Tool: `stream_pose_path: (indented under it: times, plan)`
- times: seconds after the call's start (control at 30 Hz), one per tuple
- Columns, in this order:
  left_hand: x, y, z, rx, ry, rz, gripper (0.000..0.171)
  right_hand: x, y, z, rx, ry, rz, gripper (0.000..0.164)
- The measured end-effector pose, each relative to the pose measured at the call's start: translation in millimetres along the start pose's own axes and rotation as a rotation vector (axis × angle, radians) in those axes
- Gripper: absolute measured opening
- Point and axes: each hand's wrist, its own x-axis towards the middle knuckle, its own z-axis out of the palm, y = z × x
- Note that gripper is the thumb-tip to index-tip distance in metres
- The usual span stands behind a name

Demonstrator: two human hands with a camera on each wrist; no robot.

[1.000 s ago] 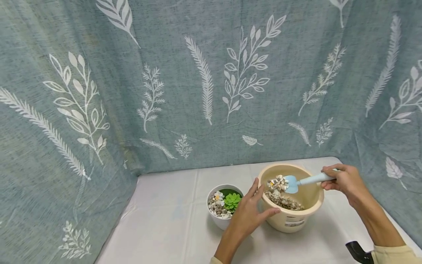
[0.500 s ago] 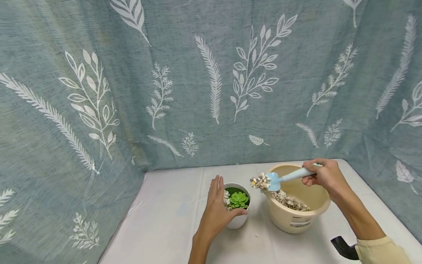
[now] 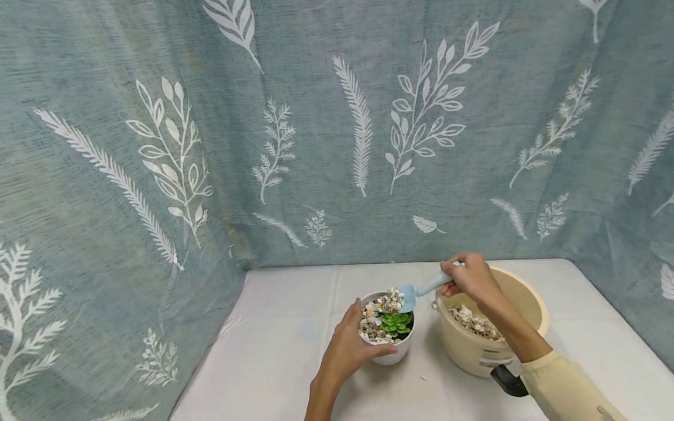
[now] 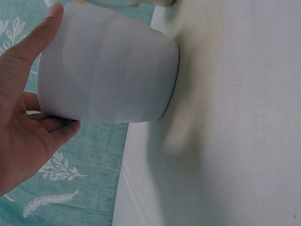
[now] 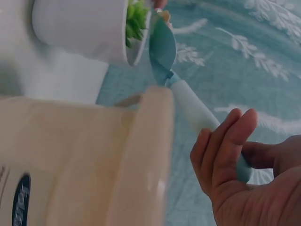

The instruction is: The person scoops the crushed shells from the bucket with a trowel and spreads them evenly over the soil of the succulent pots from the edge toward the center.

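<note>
A small white flower pot (image 3: 391,356) holds a green artificial succulent (image 3: 396,323), pebbles and white flowers. My left hand (image 3: 343,344) grips its near left side; in the left wrist view the thumb and fingers span the pot wall (image 4: 108,66). My right hand (image 3: 470,278) grips the handle of a light blue toy shovel (image 3: 407,298). Its blade, loaded with pebbles (image 3: 391,300), hangs over the pot's rim above the succulent. In the right wrist view, fingers curl round the shovel's handle (image 5: 190,101), and the blade overlaps the pot's opening.
A cream plastic bucket (image 3: 460,348) with pebbles (image 3: 476,323) inside stands right of the pot, under my right forearm. One loose pebble (image 3: 423,378) lies on the white tablecloth (image 3: 284,351). A leaf-patterned green curtain (image 3: 316,146) closes the back and sides.
My left hand has left the bucket's rim and taken hold of the pot. My right hand has carried the loaded shovel leftward from inside the bucket to over the pot.
</note>
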Motion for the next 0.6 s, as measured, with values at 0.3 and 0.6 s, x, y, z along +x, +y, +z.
stream_pose_path:
  times: [0.3,0.6]
  plan:
    - [1.1,-1.1,0.3,0.013,0.017,0.015,0.125,4.2,-3.9,10.0,-0.175,-0.005,-0.020,0.036]
    - [2.2,-4.6,1.4,0.027,0.017,0.014,0.126,1.6,-8.2,6.3,-0.296,-0.024,-0.043,0.032]
